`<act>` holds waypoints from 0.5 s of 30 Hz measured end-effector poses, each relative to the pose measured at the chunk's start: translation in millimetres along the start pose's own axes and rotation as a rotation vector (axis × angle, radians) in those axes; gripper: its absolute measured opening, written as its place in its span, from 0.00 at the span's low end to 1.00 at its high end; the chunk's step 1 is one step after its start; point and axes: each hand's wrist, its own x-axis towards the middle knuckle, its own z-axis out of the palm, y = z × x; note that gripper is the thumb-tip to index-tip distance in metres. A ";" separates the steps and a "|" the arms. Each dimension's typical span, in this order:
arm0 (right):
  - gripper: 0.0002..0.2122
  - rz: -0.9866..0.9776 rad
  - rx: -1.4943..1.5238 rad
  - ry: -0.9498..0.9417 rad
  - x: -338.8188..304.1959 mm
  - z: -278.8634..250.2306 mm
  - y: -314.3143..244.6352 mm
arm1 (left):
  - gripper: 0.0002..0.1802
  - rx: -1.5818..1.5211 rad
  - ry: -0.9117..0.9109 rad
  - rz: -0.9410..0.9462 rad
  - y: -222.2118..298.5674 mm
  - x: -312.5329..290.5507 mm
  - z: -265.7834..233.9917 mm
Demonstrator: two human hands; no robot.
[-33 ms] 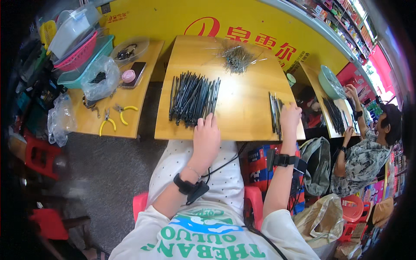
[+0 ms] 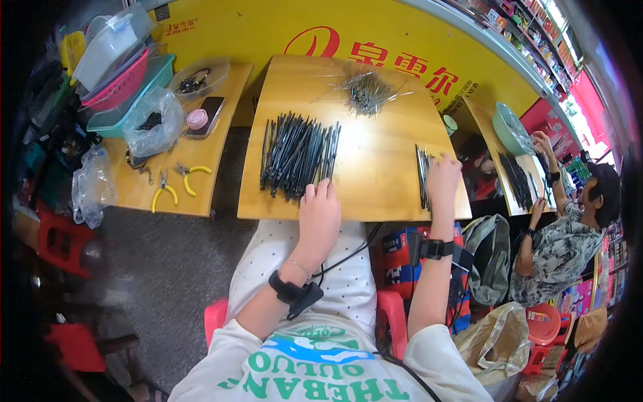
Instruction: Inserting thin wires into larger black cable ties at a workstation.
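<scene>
A thick bundle of thin black sticks (image 2: 298,153) lies roughly upright in view on the left half of the wooden table (image 2: 382,194). My left hand (image 2: 319,209) rests at the bundle's near right corner, its fingers bent and pressed together at the stick ends; whatever they pinch is hidden. At the table's right side, a much smaller row of black sticks (image 2: 422,175) lies side by side. Just right of that row is my right hand (image 2: 443,181), fingers apart, with nothing visible in it. A loose heap of fine, pale wire-like pins (image 2: 367,92) sits at the far edge.
A left side table holds yellow-handled pliers (image 2: 195,177), a phone (image 2: 213,115), a plastic bag (image 2: 155,124) and stacked baskets (image 2: 127,80). On the right, another person (image 2: 559,251) works at a table with black sticks (image 2: 514,179) and a green bowl (image 2: 512,128).
My right hand has shifted slightly left, and its fingers have loosened from a closed curl to apart. My left hand stays at the bundle's near corner.
</scene>
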 end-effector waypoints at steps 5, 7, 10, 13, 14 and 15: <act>0.14 -0.191 0.313 -0.278 45.4 48.2 -72.1 | 0.16 -0.044 0.025 0.025 2.5 26.2 5.4; 0.14 -0.111 0.364 -0.244 68.3 86.3 -82.2 | 0.15 -0.101 0.009 -0.022 -0.7 38.3 9.1; 0.14 -0.006 0.376 -0.257 96.1 122.6 -91.7 | 0.15 -0.195 0.071 -0.053 -4.8 46.2 8.1; 0.13 -0.009 0.391 -0.180 104.6 142.5 -86.1 | 0.16 -0.209 0.149 -0.049 -9.6 45.0 13.7; 0.12 -0.035 0.450 -0.058 105.6 147.9 -81.7 | 0.16 -0.208 0.150 -0.055 -9.9 45.0 14.4; 0.12 -0.035 0.448 -0.064 107.2 147.9 -76.8 | 0.17 -0.210 0.166 -0.039 -8.2 45.5 13.7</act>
